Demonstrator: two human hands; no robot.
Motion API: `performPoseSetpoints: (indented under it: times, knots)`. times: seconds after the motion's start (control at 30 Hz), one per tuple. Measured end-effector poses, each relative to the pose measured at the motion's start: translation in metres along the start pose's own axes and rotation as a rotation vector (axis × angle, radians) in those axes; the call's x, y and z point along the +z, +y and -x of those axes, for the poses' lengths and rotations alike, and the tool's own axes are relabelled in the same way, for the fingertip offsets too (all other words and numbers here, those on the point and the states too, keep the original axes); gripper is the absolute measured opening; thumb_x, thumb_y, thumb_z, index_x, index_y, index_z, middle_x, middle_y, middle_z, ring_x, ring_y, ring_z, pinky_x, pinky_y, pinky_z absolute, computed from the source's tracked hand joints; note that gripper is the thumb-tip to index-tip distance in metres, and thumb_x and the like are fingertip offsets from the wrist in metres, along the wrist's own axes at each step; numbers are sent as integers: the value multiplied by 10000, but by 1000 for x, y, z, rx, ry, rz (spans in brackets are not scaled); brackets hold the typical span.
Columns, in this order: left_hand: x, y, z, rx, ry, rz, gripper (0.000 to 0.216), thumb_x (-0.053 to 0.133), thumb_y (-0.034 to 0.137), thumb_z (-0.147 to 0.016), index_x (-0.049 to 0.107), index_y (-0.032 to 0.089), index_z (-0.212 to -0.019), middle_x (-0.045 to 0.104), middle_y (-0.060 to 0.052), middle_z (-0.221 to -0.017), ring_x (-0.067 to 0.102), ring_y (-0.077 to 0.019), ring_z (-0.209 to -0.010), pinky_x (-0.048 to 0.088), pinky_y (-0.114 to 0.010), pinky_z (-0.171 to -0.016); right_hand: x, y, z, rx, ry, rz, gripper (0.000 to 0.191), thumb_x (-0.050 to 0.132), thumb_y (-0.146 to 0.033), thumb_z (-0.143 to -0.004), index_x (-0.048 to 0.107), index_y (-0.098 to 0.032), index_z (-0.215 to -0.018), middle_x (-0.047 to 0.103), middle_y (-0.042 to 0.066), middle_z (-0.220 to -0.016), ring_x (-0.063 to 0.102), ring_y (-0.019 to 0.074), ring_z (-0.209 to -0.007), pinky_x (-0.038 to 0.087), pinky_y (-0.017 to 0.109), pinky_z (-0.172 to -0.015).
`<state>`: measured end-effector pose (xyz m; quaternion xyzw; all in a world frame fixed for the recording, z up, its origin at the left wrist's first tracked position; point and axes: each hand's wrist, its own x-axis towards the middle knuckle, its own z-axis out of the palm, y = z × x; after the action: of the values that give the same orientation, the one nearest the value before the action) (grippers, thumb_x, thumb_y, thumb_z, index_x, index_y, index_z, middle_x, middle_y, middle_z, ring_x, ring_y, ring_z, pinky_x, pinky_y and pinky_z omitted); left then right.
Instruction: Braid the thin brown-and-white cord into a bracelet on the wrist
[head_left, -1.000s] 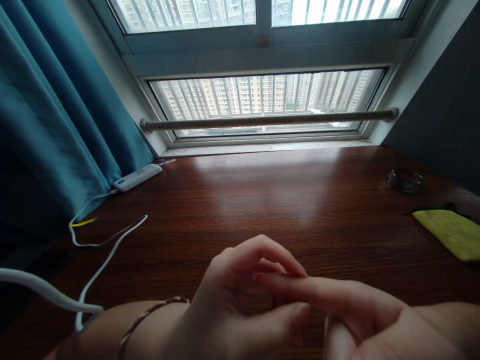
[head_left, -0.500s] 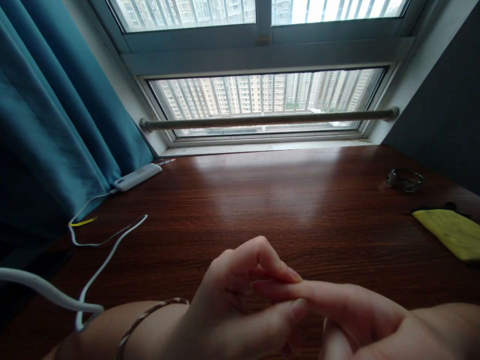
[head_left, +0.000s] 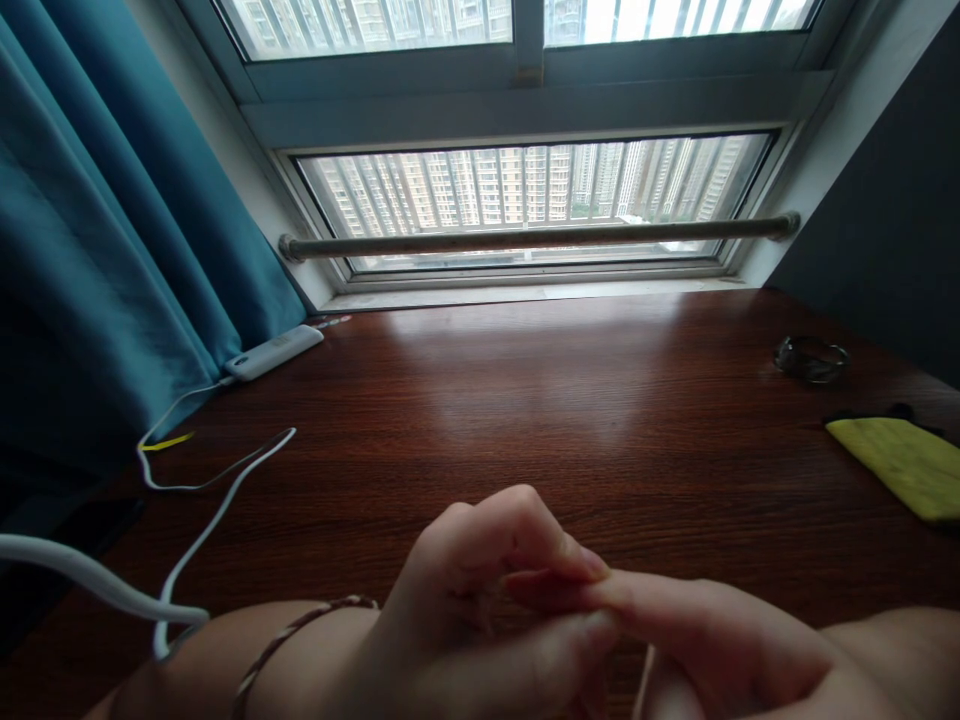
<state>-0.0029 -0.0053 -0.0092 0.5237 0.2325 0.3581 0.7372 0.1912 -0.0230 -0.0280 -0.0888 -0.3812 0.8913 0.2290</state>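
The outstretched finger [head_left: 667, 605] of my right hand [head_left: 757, 650] lies above the counter [head_left: 525, 400], low and a little right of the centre of my view, and it points to the left. My left hand [head_left: 465, 610] is narrow and holds this finger near its end: one bent finger [head_left: 559, 545] presses from above, and the thumb [head_left: 540, 655] comes from below. The fingertip of the right hand goes into the hollow of the left hand. How the other fingers of the right hand stand, I cannot tell, because the lower edge cuts them. On the left wrist I see a braided bracelet [head_left: 281, 640], and just beside this arm passes a thick white cable [head_left: 90, 575]. Farther to the left, a thin cord [head_left: 225, 505] makes a loop near a yellow strip [head_left: 166, 442]. A white oblong device [head_left: 274, 352] lies against the blue curtain [head_left: 112, 200]. On the right side, well apart from the hands, lie a yellow-green cloth [head_left: 904, 465] and, behind it, a ring-shaped glossy object [head_left: 810, 360]. At the back, a metal rail [head_left: 540, 238] crosses before the window [head_left: 390, 85].
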Motion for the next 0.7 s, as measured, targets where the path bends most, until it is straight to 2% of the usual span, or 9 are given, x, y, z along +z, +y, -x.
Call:
performPoseSetpoints:
  times: [0.1, 0.3, 0.43, 0.53, 0.7]
  knots:
    - [-1, -1, 0, 1, -19, 5, 94, 564, 176, -860, 487, 227, -876, 527, 41, -632, 477, -40, -512, 387, -116, -481, -5, -2, 0, 46, -65, 63, 499, 474, -395, -910, 293, -408, -1375, 349, -80, -613, 252, 28, -470, 231, 187, -515]
    - [-2, -1, 0, -38, -17, 29, 101, 571, 185, -861, 475, 215, -876, 528, 36, -684, 485, -33, -532, 401, -127, -513, -9, 1, -7, 73, -31, 217, 553, 366, -525, -905, 283, -303, -1404, 326, -89, -528, 270, 27, -419, 255, 196, -474]
    - [-1, -2, -1, -3, -19, 94, 98, 557, 143, -868, 497, 212, -902, 564, 33, -720, 533, -31, -585, 433, -125, -569, -2, -1, -4, -5, 49, 272, 583, 471, -422, -895, 247, -295, -1418, 325, -82, -562, 265, 24, -455, 261, 194, -500]
    - [0, -3, -2, 12, -22, 128, 107, 556, 119, -865, 510, 200, -919, 595, 21, -726, 563, -42, -621, 448, -122, -584, 5, -5, -3, -18, 38, 250, 565, 498, -384, -887, 289, -283, -1402, 324, -88, -557, 269, 23, -462, 248, 197, -497]
    - [2, 0, -1, -51, 16, 164, 100, 578, 123, -854, 532, 190, -912, 624, 13, -735, 581, -54, -644, 466, -137, -605, 5, -3, -3, -40, 74, 209, 538, 487, -336, -889, 301, -289, -1392, 375, -101, -560, 286, 6, -456, 248, 162, -484]
